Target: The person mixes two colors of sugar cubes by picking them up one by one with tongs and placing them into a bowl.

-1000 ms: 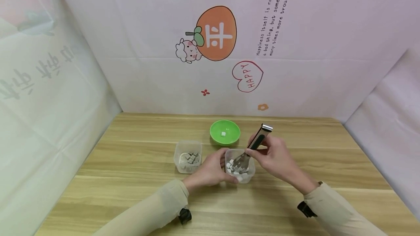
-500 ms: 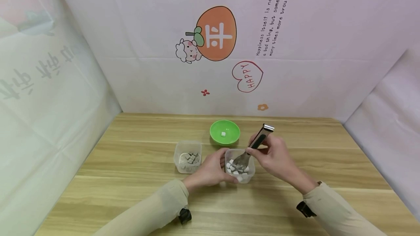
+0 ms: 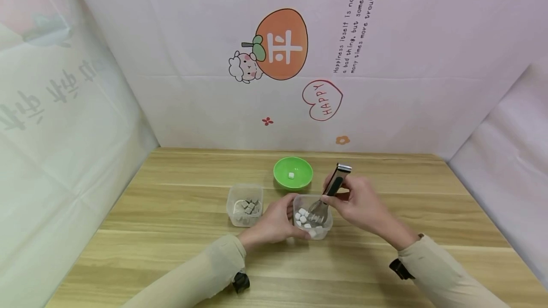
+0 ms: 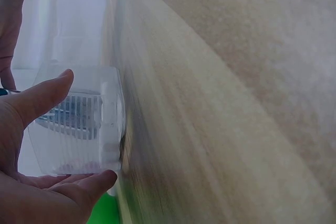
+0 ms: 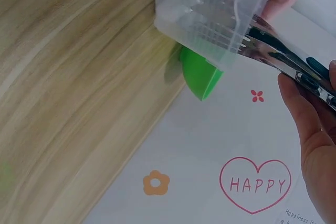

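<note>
In the head view my left hand [image 3: 274, 222] grips a clear plastic container [image 3: 302, 199] from its left side, thumb at the near side and fingers behind. Several white cubes [image 3: 303, 216] lie in it. My right hand [image 3: 358, 203] holds metal tongs [image 3: 336, 183] with dark grip inlays, their slotted heads down among the cubes. The left wrist view shows the thumb [image 4: 44, 98] and fingers on opposite sides of the container. Both arms of the tongs [image 5: 278, 59] show between thumb and fingers in the right wrist view.
Just behind the container stands a green bowl [image 3: 303, 171] with one white cube [image 3: 291, 175] in it. A second clear container [image 3: 233, 197] holding grey cubes [image 3: 249, 207] sits left of the left hand. A printed cloth [image 3: 205, 108] rises at the table's far edge.
The handle end of the tongs has tipped slightly left, and their heads have shifted a little right inside the container, uncovering more white cubes. The left hand and container stay in place.
</note>
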The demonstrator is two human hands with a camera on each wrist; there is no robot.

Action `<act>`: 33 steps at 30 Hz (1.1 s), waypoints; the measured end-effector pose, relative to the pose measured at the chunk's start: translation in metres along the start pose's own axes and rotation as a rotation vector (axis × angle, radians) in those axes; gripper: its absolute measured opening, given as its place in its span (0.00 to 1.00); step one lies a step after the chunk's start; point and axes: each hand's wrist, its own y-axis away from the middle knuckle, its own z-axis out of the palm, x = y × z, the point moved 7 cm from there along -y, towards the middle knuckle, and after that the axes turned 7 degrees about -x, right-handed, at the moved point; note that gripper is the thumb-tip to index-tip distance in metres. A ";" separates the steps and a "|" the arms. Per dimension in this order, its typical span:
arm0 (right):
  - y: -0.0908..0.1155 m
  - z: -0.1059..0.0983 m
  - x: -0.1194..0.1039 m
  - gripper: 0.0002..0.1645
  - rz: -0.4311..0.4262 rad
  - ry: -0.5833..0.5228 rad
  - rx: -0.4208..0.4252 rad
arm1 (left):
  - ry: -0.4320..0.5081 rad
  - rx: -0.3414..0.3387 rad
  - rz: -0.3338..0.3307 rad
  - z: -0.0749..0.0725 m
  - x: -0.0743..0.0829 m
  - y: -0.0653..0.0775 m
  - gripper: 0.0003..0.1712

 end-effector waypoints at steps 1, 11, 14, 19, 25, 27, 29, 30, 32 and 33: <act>0.000 0.001 0.000 0.16 -0.001 0.004 -0.004 | -0.001 0.000 0.000 0.000 0.000 0.000 0.60; 0.001 -0.003 -0.001 0.16 -0.028 0.012 0.055 | 0.008 -0.003 0.007 0.000 0.001 -0.001 0.59; 0.000 -0.008 -0.005 0.16 -0.035 0.007 0.096 | 0.015 -0.004 0.013 0.000 0.001 -0.001 0.58; 0.000 -0.012 -0.008 0.15 -0.016 0.000 0.144 | 0.028 -0.006 0.016 0.000 0.001 -0.001 0.57; 0.001 -0.007 0.000 0.16 0.020 -0.015 0.146 | 0.014 -0.002 0.011 -0.001 0.001 -0.001 0.58; 0.001 -0.005 0.002 0.16 0.022 -0.021 0.140 | 0.010 -0.003 0.012 -0.001 0.001 -0.001 0.58; 0.001 -0.003 0.002 0.16 0.018 -0.022 0.139 | 0.008 -0.002 0.013 0.000 0.000 -0.001 0.58; 0.001 -0.003 0.002 0.17 0.016 -0.020 0.141 | 0.006 -0.002 0.013 0.000 0.000 0.000 0.58; 0.001 -0.003 0.002 0.17 0.013 -0.015 0.147 | 0.005 0.000 0.012 0.000 -0.001 0.000 0.58; 0.001 -0.002 0.002 0.16 0.012 -0.013 0.149 | 0.003 0.001 0.011 0.000 -0.001 0.000 0.58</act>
